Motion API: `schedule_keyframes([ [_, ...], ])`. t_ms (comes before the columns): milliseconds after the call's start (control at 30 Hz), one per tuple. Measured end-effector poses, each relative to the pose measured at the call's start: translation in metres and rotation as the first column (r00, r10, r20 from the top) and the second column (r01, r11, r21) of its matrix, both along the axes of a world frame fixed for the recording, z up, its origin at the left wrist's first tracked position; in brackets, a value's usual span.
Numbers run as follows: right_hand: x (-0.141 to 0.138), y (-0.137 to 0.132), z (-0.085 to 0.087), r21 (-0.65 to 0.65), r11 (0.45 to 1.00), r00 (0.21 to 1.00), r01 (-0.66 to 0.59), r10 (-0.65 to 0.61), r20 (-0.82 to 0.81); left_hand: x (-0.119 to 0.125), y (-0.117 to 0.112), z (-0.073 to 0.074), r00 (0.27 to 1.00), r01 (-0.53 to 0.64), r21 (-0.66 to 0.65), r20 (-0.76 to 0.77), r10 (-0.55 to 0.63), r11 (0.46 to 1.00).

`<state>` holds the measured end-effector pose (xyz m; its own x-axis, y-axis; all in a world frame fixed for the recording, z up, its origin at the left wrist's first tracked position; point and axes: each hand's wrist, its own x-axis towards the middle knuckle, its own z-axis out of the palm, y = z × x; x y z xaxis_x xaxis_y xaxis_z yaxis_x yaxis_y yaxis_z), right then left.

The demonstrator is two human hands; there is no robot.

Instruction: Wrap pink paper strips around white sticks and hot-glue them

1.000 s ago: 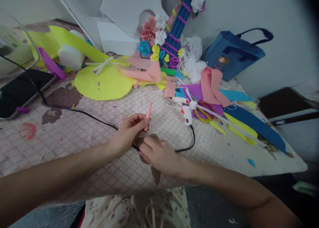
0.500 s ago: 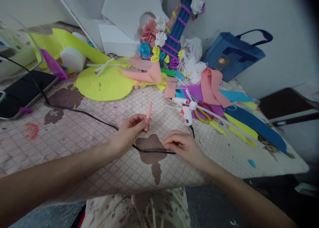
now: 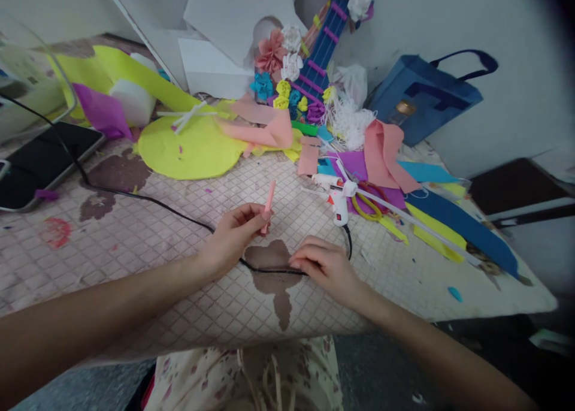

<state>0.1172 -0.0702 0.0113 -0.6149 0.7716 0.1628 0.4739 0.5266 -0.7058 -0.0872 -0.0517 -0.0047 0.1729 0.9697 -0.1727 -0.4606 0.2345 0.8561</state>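
Note:
My left hand (image 3: 233,234) is closed in a pinch on a narrow folded strip of pink paper (image 3: 270,200), which stands nearly upright from the fingertips. To its right, my right hand (image 3: 330,268) has its thumb and fingertips pressed together just above the tabletop. Whatever might be between those fingertips is too small to make out. A black cord (image 3: 276,271) runs along the table under both hands. Beyond my right hand lies a white hot glue gun (image 3: 340,208) with a long white glue stick (image 3: 417,225) across it.
Yellow paper (image 3: 188,153), pink paper (image 3: 381,150) and a blue strip (image 3: 476,228) lie across the table. A flower-covered blue paper guitar (image 3: 321,57) leans at the back beside a blue bag (image 3: 422,99). A dark tablet-like device (image 3: 54,159) is at left.
My right hand has shifted slightly left, toward the pink strip. My left hand keeps its hold almost unmoved. The view has tilted a little.

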Motion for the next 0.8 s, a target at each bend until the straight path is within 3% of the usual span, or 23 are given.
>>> schedule_keyframes([
  [100, -0.009, -0.005, -0.002, 0.008, 0.996, 0.996, -0.089, 0.089, 0.005, 0.000, 0.000, 0.001, 1.000, -0.008, -0.005, 0.002, 0.008, 1.000],
  [167, -0.015, -0.007, -0.004, 0.066, 0.988, 0.986, -0.139, 0.132, 0.099, -0.001, -0.001, 0.001, 1.000, -0.007, -0.007, 0.002, 0.007, 1.000],
  [267, -0.024, -0.005, -0.005, 0.112, 0.985, 0.973, -0.134, 0.110, 0.203, -0.001, -0.001, 0.000, 1.000, 0.004, -0.019, 0.004, -0.004, 1.000],
  [367, -0.033, 0.000, -0.001, 0.052, 0.997, 0.994, -0.061, 0.057, 0.091, -0.001, -0.001, 0.000, 1.000, 0.006, -0.041, 0.014, -0.005, 0.999],
  [467, -0.043, 0.005, 0.001, -0.055, 0.990, 0.992, -0.128, 0.129, -0.001, -0.001, -0.001, 0.000, 0.999, 0.011, -0.042, 0.033, -0.009, 0.999],
  [567, -0.051, 0.007, 0.001, -0.135, 0.978, 0.986, -0.158, 0.162, 0.024, -0.002, -0.001, 0.000, 0.999, 0.020, -0.039, 0.033, -0.019, 0.999],
  [800, -0.057, 0.008, 0.003, -0.130, 0.980, 0.982, -0.150, 0.162, 0.091, -0.002, -0.001, 0.000, 0.999, 0.029, -0.060, 0.039, -0.026, 0.998],
])
